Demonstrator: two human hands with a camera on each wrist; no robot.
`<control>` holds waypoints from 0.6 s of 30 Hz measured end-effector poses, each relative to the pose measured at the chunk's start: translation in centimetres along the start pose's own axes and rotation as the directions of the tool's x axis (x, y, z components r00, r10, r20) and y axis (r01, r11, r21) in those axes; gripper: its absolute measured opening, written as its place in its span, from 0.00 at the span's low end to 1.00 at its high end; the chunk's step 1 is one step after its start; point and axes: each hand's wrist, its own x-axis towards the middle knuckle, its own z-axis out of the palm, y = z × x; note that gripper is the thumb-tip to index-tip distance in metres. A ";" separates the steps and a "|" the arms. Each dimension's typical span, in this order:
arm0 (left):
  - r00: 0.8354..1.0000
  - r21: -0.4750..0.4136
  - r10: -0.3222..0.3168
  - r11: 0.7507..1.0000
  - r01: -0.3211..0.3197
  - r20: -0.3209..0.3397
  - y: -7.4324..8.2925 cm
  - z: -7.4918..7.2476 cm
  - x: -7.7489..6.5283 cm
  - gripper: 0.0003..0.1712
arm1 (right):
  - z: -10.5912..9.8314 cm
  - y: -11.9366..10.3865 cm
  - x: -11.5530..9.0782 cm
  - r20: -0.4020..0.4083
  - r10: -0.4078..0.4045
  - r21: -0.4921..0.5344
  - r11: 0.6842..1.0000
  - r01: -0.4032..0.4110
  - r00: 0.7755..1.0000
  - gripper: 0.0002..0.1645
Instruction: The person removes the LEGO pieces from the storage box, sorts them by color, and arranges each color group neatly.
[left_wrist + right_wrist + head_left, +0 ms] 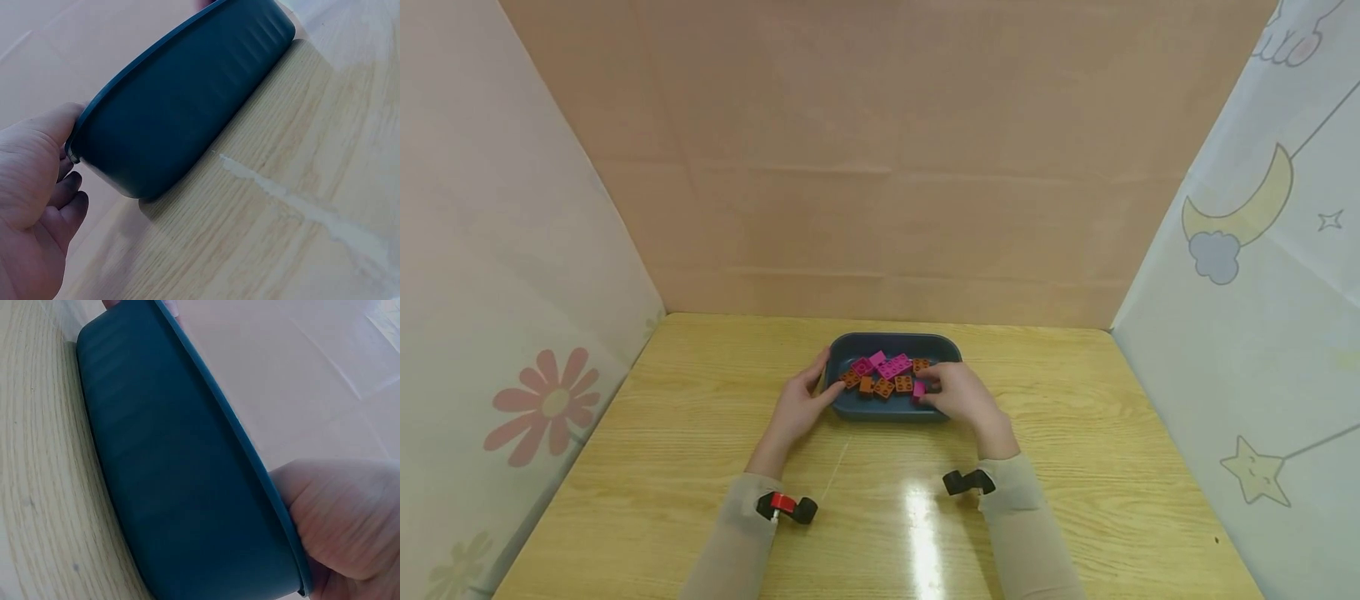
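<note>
A dark blue plastic tub [895, 414] stands on the wooden table, holding several orange and magenta toy building bricks. At its left end my left hand [800, 402] grips the rim, thumb over the edge and fingers along the outside wall; the left wrist view shows the hand [31, 187] on the tub's corner [156, 112]. My right hand [966, 398] reaches over the right end and pinches a small magenta brick [919, 390] inside. From the right wrist, the tub wall [181, 456] hides the fingertips of that hand [344, 519].
Beside the magenta brick lie an orange brick [903, 383] and a longer magenta brick [895, 367]. The wooden table [880, 500] reaches back to a tan backdrop [880, 208], with patterned cloth walls on both sides. A black wrist mount sits on each sleeve.
</note>
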 end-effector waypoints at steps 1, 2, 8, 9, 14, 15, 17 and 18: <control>1.000 -0.001 0.000 1.000 0.000 0.000 0.0 0.0 0.0 0.43 | 0.0 -0.1 0.0 0.001 0.001 -0.004 1.000 -0.001 1.000 0.25; 1.000 -0.003 0.000 1.000 0.000 0.001 0.0 0.0 0.0 0.43 | 0.0 -0.1 0.0 0.003 0.001 -0.008 1.000 -0.001 1.000 0.24; 1.000 0.011 0.000 1.000 0.000 -0.001 0.0 0.0 0.0 0.43 | 0.0 -0.4 0.0 0.007 -0.006 -0.033 0.999 0.006 1.000 0.22; 1.000 0.013 0.001 1.000 -0.001 -0.002 0.0 0.0 0.0 0.43 | 0.0 -0.4 0.0 0.006 -0.006 -0.035 0.999 0.006 1.000 0.22; 1.000 0.009 0.014 1.000 -0.014 -0.008 0.0 0.1 0.0 0.43 | 0.0 -0.3 0.0 -0.006 -0.004 -0.042 0.999 0.004 1.000 0.22; 1.000 0.006 0.020 1.000 -0.020 -0.008 0.0 0.1 0.0 0.43 | -0.1 -0.3 0.0 -0.009 -0.007 -0.041 0.999 0.007 1.000 0.22; 1.000 0.010 0.026 1.000 -0.026 -0.013 0.0 0.2 0.0 0.43 | -0.1 -0.3 -0.1 -0.021 -0.024 -0.039 0.999 0.023 0.999 0.22; 0.999 0.014 0.028 1.000 -0.028 -0.015 0.0 0.2 0.0 0.43 | -0.1 -0.3 -0.1 -0.030 -0.039 -0.033 0.999 0.038 0.999 0.21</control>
